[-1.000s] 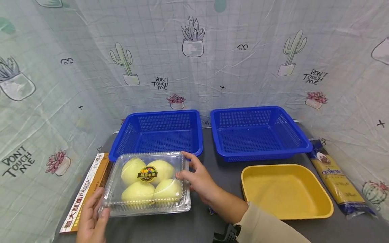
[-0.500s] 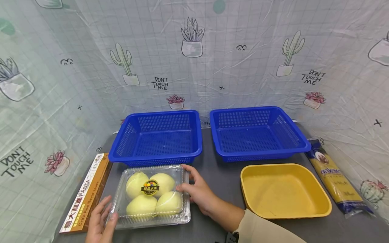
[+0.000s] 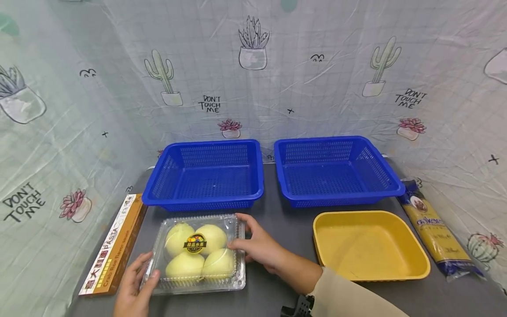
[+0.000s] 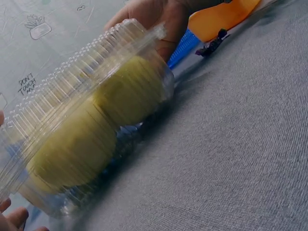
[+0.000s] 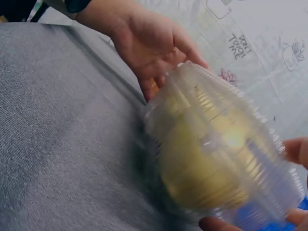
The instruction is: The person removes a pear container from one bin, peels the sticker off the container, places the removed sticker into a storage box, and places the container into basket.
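- Fruit box and both hands have come toward the counter's front edge over the last second; the box overlapped the left basket in the earliest view and now lies just in front of it.
- Pasta box, orange and white, lies flat along the counter's left edge.
- Left hand: thumb and fingers are parted around the left end of the fruit box, holding it.
- Left basket, blue and slotted, stands toward the back left corner.
- Clear plastic, the fruit box is left of the counter's middle, near the front edge; four pale yellow fruits and a dark label show. I cannot tell whether its base rests fully on the cloth.
- Right hand pinches the right end, thumb at the lid's edge, fingers by the far right corner.
- Purple wrapper, small, lies on the counter beyond that hand in the left wrist view.
- Right basket, also blue, stands toward the back right corner.
- Yellow tray sits in front of it.
- Noodle packet, yellow and blue, lies along the right edge.
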Demonstrator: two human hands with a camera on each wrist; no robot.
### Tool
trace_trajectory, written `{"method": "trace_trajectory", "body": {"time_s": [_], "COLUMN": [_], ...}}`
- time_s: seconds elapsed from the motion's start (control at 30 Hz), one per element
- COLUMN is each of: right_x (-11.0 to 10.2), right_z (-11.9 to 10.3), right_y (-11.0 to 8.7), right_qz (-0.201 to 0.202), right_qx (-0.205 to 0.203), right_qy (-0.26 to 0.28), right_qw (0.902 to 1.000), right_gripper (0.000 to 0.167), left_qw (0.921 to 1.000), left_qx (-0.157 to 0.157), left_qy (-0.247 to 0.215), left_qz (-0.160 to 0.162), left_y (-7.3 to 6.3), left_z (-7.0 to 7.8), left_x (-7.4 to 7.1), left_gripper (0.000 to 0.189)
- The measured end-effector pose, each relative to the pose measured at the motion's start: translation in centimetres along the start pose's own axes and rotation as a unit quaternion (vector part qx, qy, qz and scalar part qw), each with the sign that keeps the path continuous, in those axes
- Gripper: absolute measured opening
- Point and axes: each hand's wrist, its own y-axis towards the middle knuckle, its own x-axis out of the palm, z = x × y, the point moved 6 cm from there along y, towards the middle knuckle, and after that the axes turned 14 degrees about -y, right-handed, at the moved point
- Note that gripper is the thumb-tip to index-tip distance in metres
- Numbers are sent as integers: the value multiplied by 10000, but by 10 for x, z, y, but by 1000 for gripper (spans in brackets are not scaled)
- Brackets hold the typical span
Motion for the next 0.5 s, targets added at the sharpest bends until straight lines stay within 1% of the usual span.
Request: {"method": "trace_trajectory", "body": {"time_s": [0.07, 0.13, 0.2, 0.23, 0.27, 0.3, 0.33, 0.37, 0.43, 0.5], "right_x": [-5, -10, -17, -20, -24, -26, -28, -29, -27, -22], "right_z": [-5, -11, -19, -25, -32, -39, -46, -53, -67, -79], "right_y": [0, 0, 1, 1, 1, 1, 2, 2, 2, 2], "right_qz": [-70, -73, 3, 51, 101, 137, 132, 115, 23, -102], "right_qx": [-15, -47, -147, -215, -310, -401, -494, -611, -788, -945], "right_qy": [-46, -213, -739, -1100, -1525, -1981, -2453, -2942, -3792, -4529], "right_qw": [10000, 9997, 9972, 9937, 9878, 9793, 9681, 9537, 9220, 8865], "right_gripper": [89, 90, 91, 90, 90, 88, 85, 82, 73, 64], "left_qw": [9999, 9996, 9994, 9992, 9991, 9991, 9992, 9994, 9996, 9993], "left_qx": [5, 91, 173, 194, 209, 203, 180, 123, 27, -110], "left_qy": [57, 159, 251, 299, 329, 324, 321, 310, 297, 348], "left_qz": [-144, -194, -186, -183, -177, -154, -141, -104, -17, 79], "left_y": [3, 5, 6, 6, 5, 5, 4, 3, 1, -2], "left_z": [3, 6, 9, 10, 11, 11, 11, 11, 10, 9], "left_x": [3, 6, 7, 8, 8, 8, 7, 6, 4, 2], "left_gripper": [54, 53, 52, 52, 51, 50, 50, 49, 47, 45]}}
